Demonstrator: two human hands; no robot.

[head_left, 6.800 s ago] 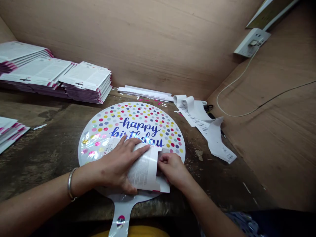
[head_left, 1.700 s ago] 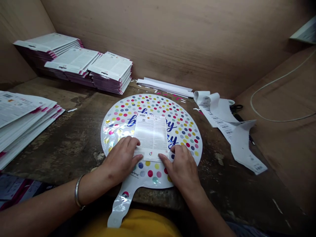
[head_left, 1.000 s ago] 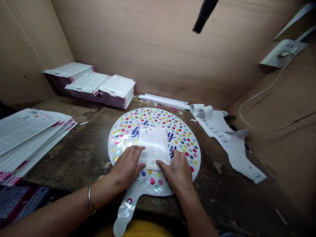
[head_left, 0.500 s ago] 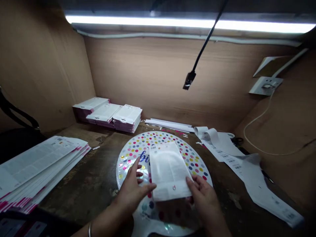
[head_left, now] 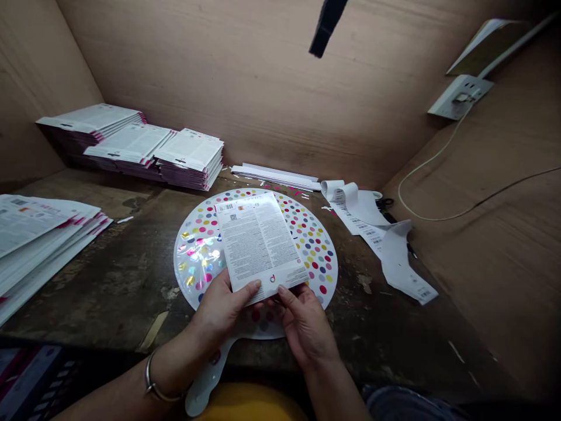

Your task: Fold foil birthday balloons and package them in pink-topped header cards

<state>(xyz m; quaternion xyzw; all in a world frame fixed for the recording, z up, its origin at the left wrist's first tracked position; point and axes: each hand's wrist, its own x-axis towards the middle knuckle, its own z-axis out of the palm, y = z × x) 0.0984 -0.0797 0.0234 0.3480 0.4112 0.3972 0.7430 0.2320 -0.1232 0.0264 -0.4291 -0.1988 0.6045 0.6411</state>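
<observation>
A flat white printed packet [head_left: 263, 248], with a barcode, small text and a round logo, is held face up between my two hands. My left hand [head_left: 221, 301] grips its lower left edge, thumb on top. At the lower right corner my right hand [head_left: 304, 316] pinches it, thumb on top and fingers underneath. Beneath the packet lies a round foil balloon [head_left: 197, 251] with coloured dots, flat on the table; its pale tail [head_left: 208, 374] hangs toward me past the table edge. The packet covers the balloon's middle.
Stacks of similar packets [head_left: 188, 155] stand at the back left, and a fanned pile [head_left: 39, 240] lies at the left. Folded white strips [head_left: 276, 175] are along the back wall. A curling strip of barcode labels [head_left: 372, 228] lies right, below a wall socket [head_left: 462, 96] with a thin cable.
My left hand, open beside the packet before, has closed on its lower left edge. My right hand has shifted along the bottom edge. The camera view has tilted down.
</observation>
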